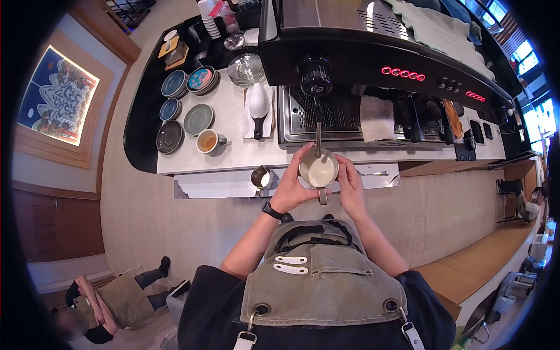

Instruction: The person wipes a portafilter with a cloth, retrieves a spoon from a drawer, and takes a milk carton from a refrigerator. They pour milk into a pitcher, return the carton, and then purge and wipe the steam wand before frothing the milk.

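My left hand (290,185) wraps around the left side of a metal milk pitcher (322,196), its thumb near the handle. My right hand (352,189) is cupped against the opposite side, fingers on the wall. Pale milk (320,171) shows inside. A thin steam wand (318,131) comes down from the espresso machine (350,64) and its tip reaches into the pitcher. Left of my hands, a smaller pitcher (256,178) with something white in it stands on the lower ledge. A cup of brown coffee (207,142) sits on the counter behind it.
Stacked plates and saucers (199,120) fill the left counter, beside a white scoop with a black handle (258,108). A folded cloth (377,118) lies on the drip tray. A spoon (373,173) rests on the ledge at right. Another person (119,300) is at lower left.
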A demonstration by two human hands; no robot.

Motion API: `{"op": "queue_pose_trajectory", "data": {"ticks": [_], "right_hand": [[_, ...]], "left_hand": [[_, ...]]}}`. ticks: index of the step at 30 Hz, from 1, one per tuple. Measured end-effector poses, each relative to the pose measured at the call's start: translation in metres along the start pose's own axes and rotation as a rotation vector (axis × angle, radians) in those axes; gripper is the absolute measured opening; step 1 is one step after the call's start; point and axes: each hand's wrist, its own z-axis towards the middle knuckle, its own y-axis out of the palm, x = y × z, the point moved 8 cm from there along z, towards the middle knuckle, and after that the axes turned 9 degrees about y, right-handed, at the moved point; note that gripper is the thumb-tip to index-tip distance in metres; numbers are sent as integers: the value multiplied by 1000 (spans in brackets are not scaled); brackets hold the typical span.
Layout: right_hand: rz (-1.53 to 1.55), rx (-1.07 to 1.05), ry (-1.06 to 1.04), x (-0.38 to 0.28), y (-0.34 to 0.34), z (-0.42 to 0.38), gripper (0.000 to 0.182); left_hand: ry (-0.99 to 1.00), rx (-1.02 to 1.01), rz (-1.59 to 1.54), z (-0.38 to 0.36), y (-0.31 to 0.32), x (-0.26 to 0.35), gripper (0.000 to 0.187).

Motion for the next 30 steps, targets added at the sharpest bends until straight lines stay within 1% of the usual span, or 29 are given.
{"op": "queue_pose_trajectory", "data": {"ticks": [6,9,11,15,19,25,28,30], "right_hand": [[44,-4,2,2,11,1,42],[13,-11,4,1,16,0,43],[19,-18,12,2,16,1,43],[80,0,17,6,14,-2,43],[113,12,30,1,5,-7,42],[-14,-32,-16,-4,1,-4,44],[-217,37,-174,-30,-8,4,43],[-228,36,-348,-67,-9,13,42]], "left_hand": [[7,43,32,-1,-13,0,119],[-9,21,75,-1,-20,0,119],[-26,22,50,-1,-22,1,118],[-10,-31,96,4,-17,13,117],[-44,-45,42,8,-7,26,118],[-17,-18,51,7,-9,23,117],[13,-12,90,6,-11,22,116],[32,-7,108,7,-12,22,115]]}}
